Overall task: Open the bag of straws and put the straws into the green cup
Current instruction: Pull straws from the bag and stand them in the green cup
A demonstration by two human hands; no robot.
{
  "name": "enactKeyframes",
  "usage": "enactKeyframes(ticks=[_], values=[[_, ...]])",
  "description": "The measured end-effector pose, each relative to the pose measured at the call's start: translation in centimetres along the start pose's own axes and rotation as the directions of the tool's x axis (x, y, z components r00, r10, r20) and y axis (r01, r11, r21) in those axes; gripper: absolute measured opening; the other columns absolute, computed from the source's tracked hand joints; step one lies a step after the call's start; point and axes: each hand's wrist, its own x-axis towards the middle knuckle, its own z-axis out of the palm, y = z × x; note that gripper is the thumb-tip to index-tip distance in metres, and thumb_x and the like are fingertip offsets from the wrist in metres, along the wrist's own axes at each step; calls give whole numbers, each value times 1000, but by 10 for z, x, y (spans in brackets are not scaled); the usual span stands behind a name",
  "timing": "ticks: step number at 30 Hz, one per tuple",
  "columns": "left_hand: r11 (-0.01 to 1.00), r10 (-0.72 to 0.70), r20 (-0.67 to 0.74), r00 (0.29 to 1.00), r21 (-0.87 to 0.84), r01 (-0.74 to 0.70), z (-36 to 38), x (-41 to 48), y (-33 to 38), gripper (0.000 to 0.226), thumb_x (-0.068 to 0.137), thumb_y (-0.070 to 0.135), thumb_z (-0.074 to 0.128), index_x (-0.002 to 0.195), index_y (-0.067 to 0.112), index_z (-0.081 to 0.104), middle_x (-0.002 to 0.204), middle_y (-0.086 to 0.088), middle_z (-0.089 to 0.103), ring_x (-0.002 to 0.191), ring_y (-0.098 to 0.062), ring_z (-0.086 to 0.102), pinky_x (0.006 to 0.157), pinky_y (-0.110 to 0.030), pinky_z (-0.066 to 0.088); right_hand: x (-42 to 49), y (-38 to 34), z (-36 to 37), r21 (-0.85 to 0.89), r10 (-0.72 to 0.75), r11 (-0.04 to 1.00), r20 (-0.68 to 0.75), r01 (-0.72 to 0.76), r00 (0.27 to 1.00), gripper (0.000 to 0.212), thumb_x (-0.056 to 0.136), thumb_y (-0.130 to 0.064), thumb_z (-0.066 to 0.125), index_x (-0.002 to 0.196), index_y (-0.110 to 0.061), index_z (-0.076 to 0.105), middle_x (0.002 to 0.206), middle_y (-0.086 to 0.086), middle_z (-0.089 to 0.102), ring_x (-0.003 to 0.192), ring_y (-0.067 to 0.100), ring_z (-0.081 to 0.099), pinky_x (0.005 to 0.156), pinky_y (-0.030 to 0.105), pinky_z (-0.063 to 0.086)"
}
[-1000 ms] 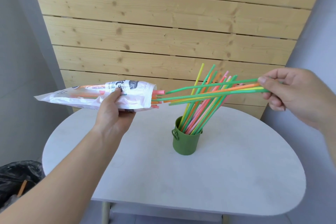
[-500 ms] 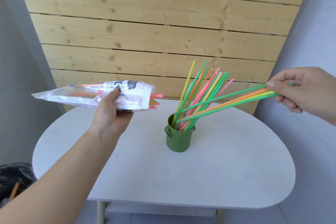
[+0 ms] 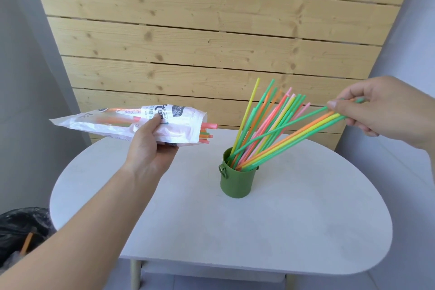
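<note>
My left hand point(image 3: 150, 146) grips the white plastic bag of straws point(image 3: 110, 122) and holds it level above the table's left side. Its open mouth faces right, and a few pink, orange and green straw ends point(image 3: 208, 130) stick out of it. The green cup point(image 3: 237, 181) stands on the white table and holds several coloured straws that lean up and to the right. My right hand point(image 3: 376, 106) pinches the upper ends of a bunch of green, orange and yellow straws point(image 3: 294, 134). Their lower ends are inside the cup.
The rounded white table point(image 3: 282, 231) stands against a wooden plank wall point(image 3: 211, 30). A black rubbish bag point(image 3: 21, 228) lies on the floor at the lower left, beside the table. Grey walls close in on both sides.
My right hand pulled the bunch of straws fully out of the bag and swung it down, so the lower ends now sit in the cup. The bag stayed level in my left hand.
</note>
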Motion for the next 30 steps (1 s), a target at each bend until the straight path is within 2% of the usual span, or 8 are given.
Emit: enactKeyframes(ticks=[7, 10, 14, 22, 24, 26, 28, 30], values=[[999, -11, 9, 1000, 40, 11, -3, -1, -1, 12, 103, 11, 59, 112, 7, 66, 122, -11, 76, 113, -26, 74, 107, -49, 53, 26, -31, 29, -98, -65, 993, 40, 69, 997, 22, 91, -37, 68, 78, -20, 71, 60, 2, 69, 45, 16, 56, 50, 30, 49], [999, -14, 6, 1000, 52, 14, -7, 3, -2, 13, 103, 11, 60, 113, 8, 67, 129, -11, 73, 117, -26, 72, 108, -49, 52, 35, -41, 42, -150, -107, 983, -2, 106, 994, 16, 93, -35, 65, 85, -21, 67, 54, -1, 69, 39, 11, 61, 53, 28, 50], [999, -14, 4, 1000, 50, 14, -12, 7, -1, 21, 102, 11, 60, 122, 8, 66, 131, -12, 72, 119, -27, 71, 109, -51, 50, 46, -51, 63, -109, -145, 985, -69, 136, 987, 11, 94, -30, 65, 98, -20, 63, 66, 4, 71, 45, 12, 68, 49, 27, 54], [999, -8, -10, 1000, 46, 9, -14, 6, 5, 18, 102, 11, 60, 118, 10, 66, 129, -10, 73, 116, -25, 72, 108, -49, 51, 65, -49, 99, 21, -105, 994, -184, 111, 977, 56, 89, -28, 73, 140, -34, 51, 87, -2, 67, 57, 17, 72, 40, 20, 47], [999, -8, -14, 1000, 45, 9, -14, 5, 5, 14, 102, 11, 60, 114, 10, 67, 128, -10, 73, 116, -25, 73, 108, -49, 52, 67, -47, 103, 29, -106, 993, -208, 115, 972, 62, 88, -25, 74, 143, -32, 48, 105, -2, 65, 60, 17, 73, 46, 23, 52], [999, -8, -10, 1000, 41, 8, -14, 5, 6, 12, 102, 10, 59, 110, 10, 68, 127, -9, 74, 115, -25, 73, 107, -48, 52, 68, -46, 104, 15, -118, 992, -234, 125, 965, 64, 87, -23, 75, 144, -29, 49, 118, -1, 63, 60, 17, 73, 62, 32, 60], [999, -8, -9, 1000, 39, 8, -13, 4, 6, 11, 102, 10, 59, 108, 10, 68, 127, -10, 73, 116, -25, 72, 108, -48, 52, 67, -46, 103, -17, -137, 990, -264, 137, 955, 61, 87, -23, 76, 142, -28, 51, 122, -2, 61, 60, 17, 72, 71, 35, 60], [999, -14, -6, 1000, 33, 14, -12, 4, 6, 11, 102, 10, 59, 110, 10, 68, 131, -11, 71, 119, -26, 71, 109, -49, 51, 66, -45, 101, -65, -172, 985, -309, 160, 936, 56, 86, -24, 76, 138, -28, 54, 125, -1, 59, 63, 16, 71, 71, 35, 58]])
